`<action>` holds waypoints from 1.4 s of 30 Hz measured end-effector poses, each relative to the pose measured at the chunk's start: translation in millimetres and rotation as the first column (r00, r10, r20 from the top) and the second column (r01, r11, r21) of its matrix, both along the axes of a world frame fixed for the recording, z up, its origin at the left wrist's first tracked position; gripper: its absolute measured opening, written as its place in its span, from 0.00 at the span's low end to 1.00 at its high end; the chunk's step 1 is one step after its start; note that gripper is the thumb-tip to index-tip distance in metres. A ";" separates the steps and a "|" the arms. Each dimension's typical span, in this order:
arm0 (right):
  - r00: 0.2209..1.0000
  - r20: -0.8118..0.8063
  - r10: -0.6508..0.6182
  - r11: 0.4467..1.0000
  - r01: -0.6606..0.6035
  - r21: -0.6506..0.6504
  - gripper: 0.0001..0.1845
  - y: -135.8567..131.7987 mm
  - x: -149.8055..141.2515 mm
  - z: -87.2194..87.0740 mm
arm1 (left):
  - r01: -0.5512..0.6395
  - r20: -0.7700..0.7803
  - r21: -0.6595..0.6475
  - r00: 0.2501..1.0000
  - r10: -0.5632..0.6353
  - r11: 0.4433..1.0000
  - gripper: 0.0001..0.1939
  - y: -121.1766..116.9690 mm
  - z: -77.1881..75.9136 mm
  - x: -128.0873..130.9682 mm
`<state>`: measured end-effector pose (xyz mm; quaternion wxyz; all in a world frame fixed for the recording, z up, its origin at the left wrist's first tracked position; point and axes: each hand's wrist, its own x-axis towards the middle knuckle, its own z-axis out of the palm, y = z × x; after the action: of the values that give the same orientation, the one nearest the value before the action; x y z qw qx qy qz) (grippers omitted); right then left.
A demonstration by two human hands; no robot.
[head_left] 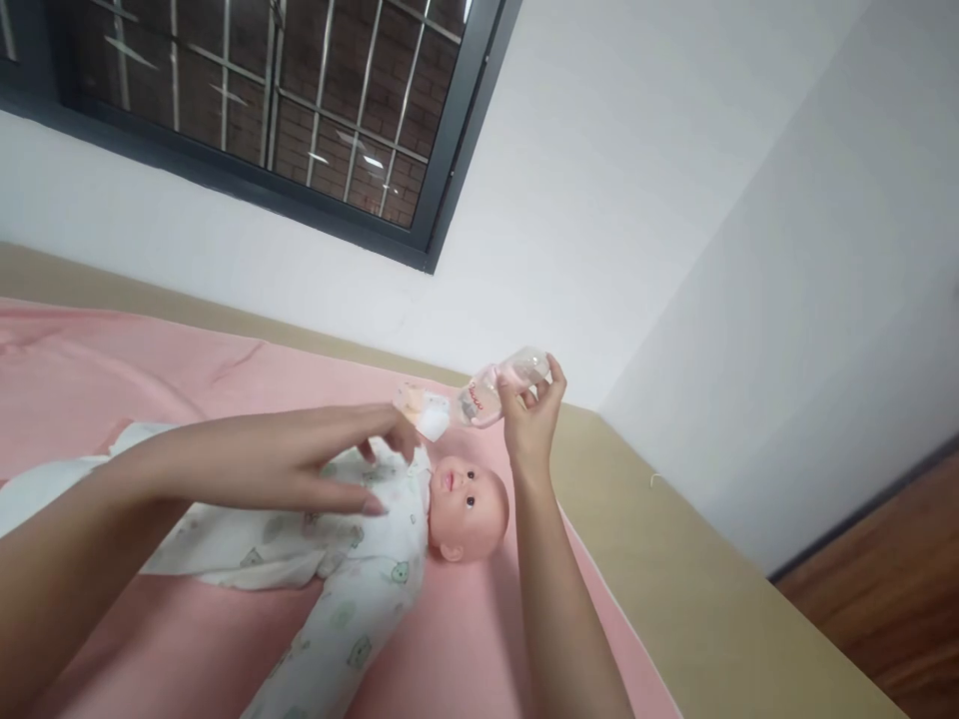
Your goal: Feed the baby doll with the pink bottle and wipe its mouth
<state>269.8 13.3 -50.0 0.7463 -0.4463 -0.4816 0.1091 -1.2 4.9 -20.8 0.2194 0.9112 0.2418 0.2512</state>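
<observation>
A baby doll [471, 509] lies on its back on a pink sheet, its head toward the right. It wears a white suit [375, 569] with small green animal prints. Over the doll's chest hovers my left hand [360, 454], thumb and fingers apart, with nothing in it. My right hand [533, 424] grips one end of a clear baby bottle [479, 397] with red lettering, just beyond the doll's head. The bottle is tilted nearly on its side. Beside its left end is a small white and peach cloth or packet [429, 409].
The pink sheet [450, 639] covers most of a beige surface [636, 539], whose bare edge shows at the right and back. White walls [599, 200] rise behind, with a dark-framed barred window [431, 200] at upper left. Brown wood [884, 569] shows at lower right.
</observation>
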 end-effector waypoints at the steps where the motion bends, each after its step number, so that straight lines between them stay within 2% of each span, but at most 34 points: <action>1: 0.999 0.014 0.049 0.999 -0.049 0.009 0.42 -5.9 -11.0 4.4 | 0.036 0.006 -0.038 0.999 -0.036 0.999 0.21 2.3 2.2 4.6; 3: 0.988 0.051 0.149 0.988 -0.150 0.020 0.41 -16.5 -32.2 9.5 | 0.028 0.086 -0.057 0.996 -0.023 0.998 0.22 4.6 0.3 12.8; 6: 0.958 0.101 0.269 0.962 -0.272 0.015 0.39 -27.8 -59.3 9.1 | -0.097 0.227 -0.019 0.969 0.099 0.995 0.28 6.3 -8.5 22.7; 10: 0.920 0.142 0.364 0.931 -0.365 -0.022 0.38 -35.6 -82.1 2.5 | -0.146 0.233 -0.022 0.961 0.147 0.989 0.29 7.5 -12.4 30.5; 15: 0.900 0.175 0.400 0.916 -0.396 -0.061 0.37 -40.0 -92.5 -2.6 | -0.153 0.232 -0.084 0.958 0.169 0.985 0.26 6.6 -10.7 32.4; 22: 0.908 0.109 0.405 0.914 -0.401 -0.056 0.36 -39.8 -95.5 -5.2 | -0.195 0.210 -0.058 0.956 0.203 0.979 0.25 10.7 -15.2 33.5; 28: 0.968 0.055 0.244 0.967 -0.247 0.068 0.38 -41.1 -81.7 8.9 | -0.240 0.214 0.022 0.949 0.230 0.970 0.27 23.3 -15.8 28.8; 31: 0.988 0.001 0.157 0.982 -0.156 0.106 0.38 -35.6 -59.2 16.9 | -0.348 0.222 0.045 0.917 0.330 0.936 0.26 43.5 -18.5 18.8; 34: 0.997 -0.068 0.040 0.995 -0.033 0.097 0.39 -20.9 -27.1 16.9 | -0.467 0.203 0.006 0.867 0.456 0.884 0.27 71.2 -25.2 4.7; 37: 0.989 -0.083 -0.119 0.992 0.122 0.028 0.38 0.8 7.2 3.8 | -0.554 0.152 -0.057 0.817 0.556 0.830 0.30 96.5 -34.9 -9.0; 39: 0.973 -0.043 -0.225 0.973 0.222 -0.063 0.37 15.2 28.0 -13.4 | -0.595 0.120 -0.078 0.791 0.600 0.800 0.31 108.9 -42.5 -16.0; 42: 0.929 0.122 -0.349 0.886 0.370 -0.281 0.34 31.7 53.9 -49.6 | -0.645 0.062 -0.089 0.757 0.650 0.759 0.31 122.3 -55.5 -24.4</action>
<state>323.8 45.0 -99.5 0.6605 -0.6389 -0.3937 0.0251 -25.6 127.2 -76.3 0.1576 0.7521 0.5394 0.3443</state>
